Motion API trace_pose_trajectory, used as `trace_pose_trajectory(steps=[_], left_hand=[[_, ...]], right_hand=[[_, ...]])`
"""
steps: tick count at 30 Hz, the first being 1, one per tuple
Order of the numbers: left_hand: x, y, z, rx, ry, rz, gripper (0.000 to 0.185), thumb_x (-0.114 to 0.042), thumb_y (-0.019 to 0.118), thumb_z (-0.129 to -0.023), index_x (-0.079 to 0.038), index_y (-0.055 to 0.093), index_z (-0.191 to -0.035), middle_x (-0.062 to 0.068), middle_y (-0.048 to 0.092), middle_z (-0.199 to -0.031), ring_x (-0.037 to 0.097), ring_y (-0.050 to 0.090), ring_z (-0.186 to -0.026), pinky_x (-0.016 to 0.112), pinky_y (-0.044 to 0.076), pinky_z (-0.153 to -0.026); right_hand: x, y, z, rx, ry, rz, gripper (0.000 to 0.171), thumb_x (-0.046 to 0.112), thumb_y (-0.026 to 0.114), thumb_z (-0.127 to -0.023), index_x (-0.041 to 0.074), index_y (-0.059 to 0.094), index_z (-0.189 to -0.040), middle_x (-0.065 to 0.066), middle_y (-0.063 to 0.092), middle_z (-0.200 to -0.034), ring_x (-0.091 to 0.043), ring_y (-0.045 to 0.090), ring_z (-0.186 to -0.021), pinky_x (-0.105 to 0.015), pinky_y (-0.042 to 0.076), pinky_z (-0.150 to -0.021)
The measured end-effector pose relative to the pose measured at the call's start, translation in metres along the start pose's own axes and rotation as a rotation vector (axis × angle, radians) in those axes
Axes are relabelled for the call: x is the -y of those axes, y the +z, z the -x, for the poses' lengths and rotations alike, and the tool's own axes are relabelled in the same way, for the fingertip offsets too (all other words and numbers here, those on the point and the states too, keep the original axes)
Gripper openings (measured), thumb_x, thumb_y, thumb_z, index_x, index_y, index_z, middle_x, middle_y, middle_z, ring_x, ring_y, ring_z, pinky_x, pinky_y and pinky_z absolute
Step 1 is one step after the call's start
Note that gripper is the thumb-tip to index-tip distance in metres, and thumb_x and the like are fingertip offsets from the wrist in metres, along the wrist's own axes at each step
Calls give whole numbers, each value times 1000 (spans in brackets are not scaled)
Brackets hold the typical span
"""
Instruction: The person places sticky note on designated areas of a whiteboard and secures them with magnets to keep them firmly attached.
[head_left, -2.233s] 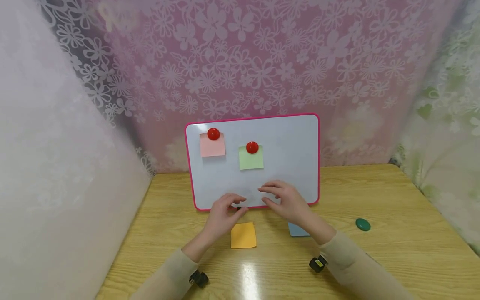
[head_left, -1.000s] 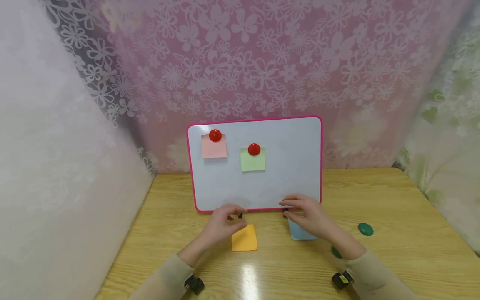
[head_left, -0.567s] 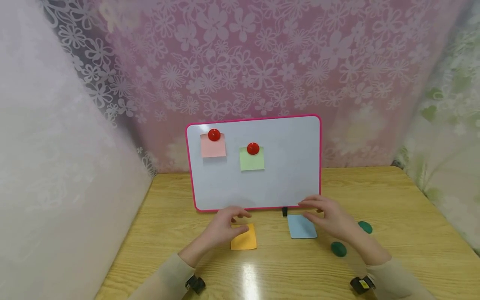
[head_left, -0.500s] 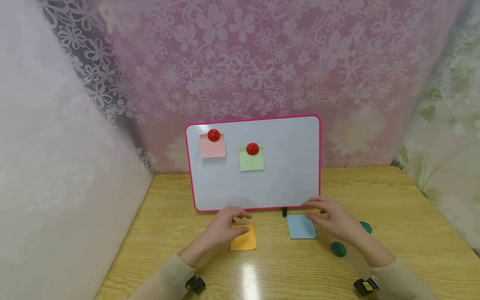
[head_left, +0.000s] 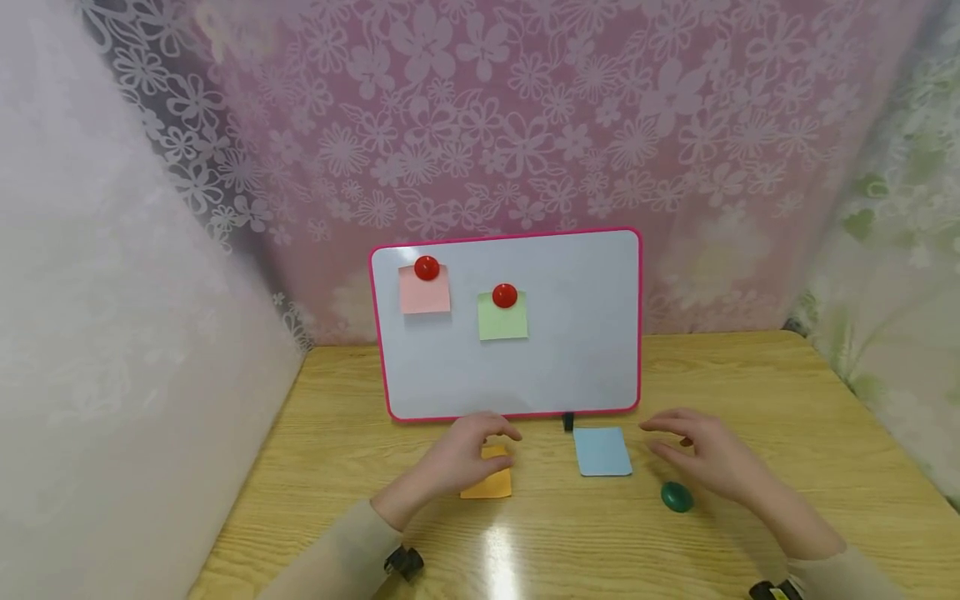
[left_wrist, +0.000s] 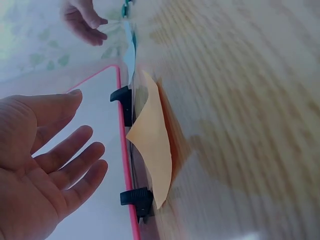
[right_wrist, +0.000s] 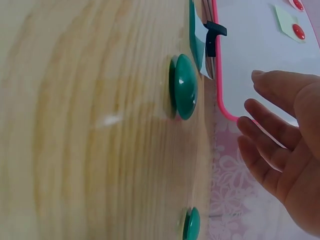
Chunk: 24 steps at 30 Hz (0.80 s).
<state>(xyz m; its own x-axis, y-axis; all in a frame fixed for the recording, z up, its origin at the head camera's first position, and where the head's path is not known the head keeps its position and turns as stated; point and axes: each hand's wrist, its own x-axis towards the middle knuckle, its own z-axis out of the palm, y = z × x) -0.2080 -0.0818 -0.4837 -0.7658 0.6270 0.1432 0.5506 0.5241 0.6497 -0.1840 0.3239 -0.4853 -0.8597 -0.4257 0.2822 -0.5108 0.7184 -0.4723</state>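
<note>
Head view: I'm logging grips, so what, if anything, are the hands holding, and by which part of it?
Nothing is held: the left hand and the right hand are both empty.

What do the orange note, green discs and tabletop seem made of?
Orange note: probably matte paper, being thin and bowed. Green discs: perhaps plastic, smooth and glossy, with small highlights. Tabletop: wood or wood-look laminate, streaked with grain; its glare suggests a sealed finish.

Soft light; white glare on the table (head_left: 585,542); wrist views hazy.
</note>
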Motion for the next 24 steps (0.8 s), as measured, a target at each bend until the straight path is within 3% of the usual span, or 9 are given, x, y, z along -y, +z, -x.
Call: trace_pose_trajectory(steps=[8, 15, 24], left_hand=[[4, -3, -2, 28, -41, -64, 28, -12, 81, -97, -11, 76, -124, -7, 73, -124, 20, 66, -123, 37, 52, -107], [6, -2, -4, 67, -47, -138, 29, -7, 81, -96, -10, 77, -124, -5, 73, -124, 22, 66, -123, 36, 53, -105], [8, 0, -8, 104, -97, -229, 28, -8, 81, -95, -12, 77, -123, -5, 73, -122, 17, 67, -117, 33, 54, -100]], right_hand=[[-7, -5, 17, 171, 7, -44, 32, 31, 84, -95, 15, 79, -123, 3, 75, -118, -18, 70, -104, -30, 58, -73], [-12, -6, 26, 316, 36, -134, 44, 41, 84, -93, 13, 76, -126, 4, 74, -120, -11, 68, -107, -30, 59, -78], [-12, -6, 30, 336, 8, -82, 44, 43, 88, -90, 17, 78, -124, 8, 72, -119, -8, 66, -105, -29, 58, -82]])
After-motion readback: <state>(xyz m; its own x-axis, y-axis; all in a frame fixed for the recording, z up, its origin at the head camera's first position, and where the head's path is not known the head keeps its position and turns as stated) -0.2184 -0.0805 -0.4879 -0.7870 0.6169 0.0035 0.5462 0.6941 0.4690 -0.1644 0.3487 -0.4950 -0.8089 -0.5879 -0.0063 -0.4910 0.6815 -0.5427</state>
